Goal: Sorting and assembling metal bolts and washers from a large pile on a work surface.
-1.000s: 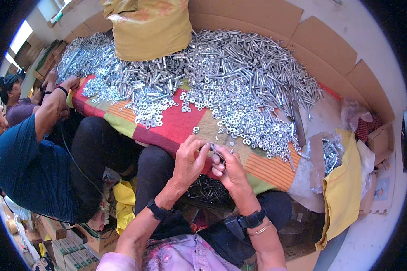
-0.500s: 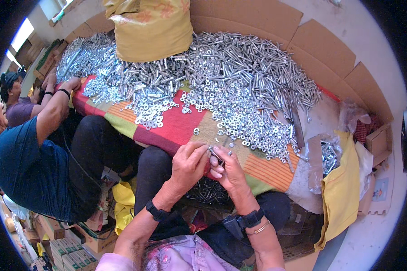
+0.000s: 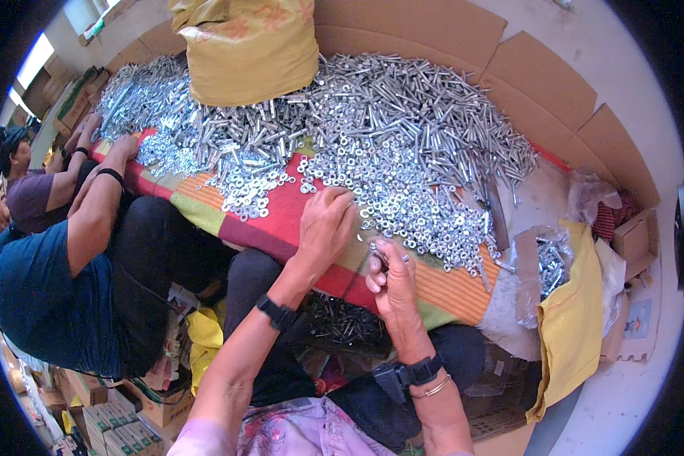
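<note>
My left hand (image 3: 327,226) is at the near edge of a spread of small metal nuts (image 3: 403,201), fingers bent and pressed together at the cloth. Whatever its fingertips pinch, if anything, is hidden. My right hand (image 3: 393,277) is closed just above the table's front edge, palm turned toward me. A short metal bolt (image 3: 375,249) shows between its thumb and fingers, partly covered. Flat washers (image 3: 245,199) lie in a small heap left of my left hand. Behind the nuts rises a large pile of silvery bolts and sleeves (image 3: 425,106).
A yellow sack (image 3: 251,64) stands in the pile. Cardboard (image 3: 539,76) lines the back. At right are an open bag of bolts (image 3: 552,262) and a yellow cloth (image 3: 574,327). Dark bolts (image 3: 346,321) lie below the table edge. Two people sit at left, one in a blue shirt (image 3: 45,292).
My hands have come apart. The left moved forward to the nuts; the right stayed near its place, turning slightly, with the bolt in it. The person in blue shifted an arm slightly.
</note>
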The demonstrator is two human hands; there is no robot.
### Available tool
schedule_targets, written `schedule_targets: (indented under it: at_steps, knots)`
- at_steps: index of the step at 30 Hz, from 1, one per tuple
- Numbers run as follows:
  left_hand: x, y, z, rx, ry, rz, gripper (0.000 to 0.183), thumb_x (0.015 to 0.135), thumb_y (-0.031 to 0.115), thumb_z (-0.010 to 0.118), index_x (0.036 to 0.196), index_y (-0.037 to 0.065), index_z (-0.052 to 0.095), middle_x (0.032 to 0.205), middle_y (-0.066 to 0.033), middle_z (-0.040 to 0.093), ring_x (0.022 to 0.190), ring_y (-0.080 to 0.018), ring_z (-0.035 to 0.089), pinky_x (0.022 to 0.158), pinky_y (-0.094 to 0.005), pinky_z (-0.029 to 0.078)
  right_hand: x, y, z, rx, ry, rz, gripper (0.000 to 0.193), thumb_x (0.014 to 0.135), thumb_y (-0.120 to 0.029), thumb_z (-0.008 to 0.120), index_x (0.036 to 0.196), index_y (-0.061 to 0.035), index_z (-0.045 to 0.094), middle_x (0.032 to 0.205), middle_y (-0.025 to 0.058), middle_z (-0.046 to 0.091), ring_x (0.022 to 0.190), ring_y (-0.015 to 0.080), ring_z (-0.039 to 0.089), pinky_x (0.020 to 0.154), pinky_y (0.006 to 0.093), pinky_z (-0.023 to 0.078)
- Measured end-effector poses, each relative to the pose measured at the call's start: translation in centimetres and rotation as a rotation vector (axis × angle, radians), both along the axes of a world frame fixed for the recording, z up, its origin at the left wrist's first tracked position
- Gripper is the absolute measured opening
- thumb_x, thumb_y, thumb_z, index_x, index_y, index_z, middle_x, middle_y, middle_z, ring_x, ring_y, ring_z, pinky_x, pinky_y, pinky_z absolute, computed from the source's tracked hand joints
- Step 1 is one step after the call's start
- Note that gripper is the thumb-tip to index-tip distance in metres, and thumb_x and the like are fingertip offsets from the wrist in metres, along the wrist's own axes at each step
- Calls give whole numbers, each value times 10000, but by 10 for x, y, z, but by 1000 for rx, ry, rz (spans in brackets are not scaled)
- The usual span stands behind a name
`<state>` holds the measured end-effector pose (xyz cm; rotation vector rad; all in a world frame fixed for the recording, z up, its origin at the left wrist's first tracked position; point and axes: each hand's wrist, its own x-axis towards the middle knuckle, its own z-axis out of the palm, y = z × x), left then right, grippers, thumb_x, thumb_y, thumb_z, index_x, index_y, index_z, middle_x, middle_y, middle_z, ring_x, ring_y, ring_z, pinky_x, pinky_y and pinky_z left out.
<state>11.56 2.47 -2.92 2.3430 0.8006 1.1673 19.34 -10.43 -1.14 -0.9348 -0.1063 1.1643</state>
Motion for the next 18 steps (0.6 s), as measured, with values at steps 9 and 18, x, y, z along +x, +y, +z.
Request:
schedule_targets:
  at_steps: [9,18]
  knots:
    - [20,10,-15,241,244,153,58,744,132,583,755,76,567,832,-62,551,840,-238,527,834,-387,366,3,-1,0,6,82,21,93,817,-169,606,849,-91,566,572,-13,483,399,42,369,332,186,303]
    - [23,13,-15,246,273,216,73,736,146,598,758,81,572,812,-59,547,843,-233,527,836,-400,357,4,-2,-5,13,146,39,117,843,-178,571,871,-68,545,579,-5,464,387,41,351,329,182,295]
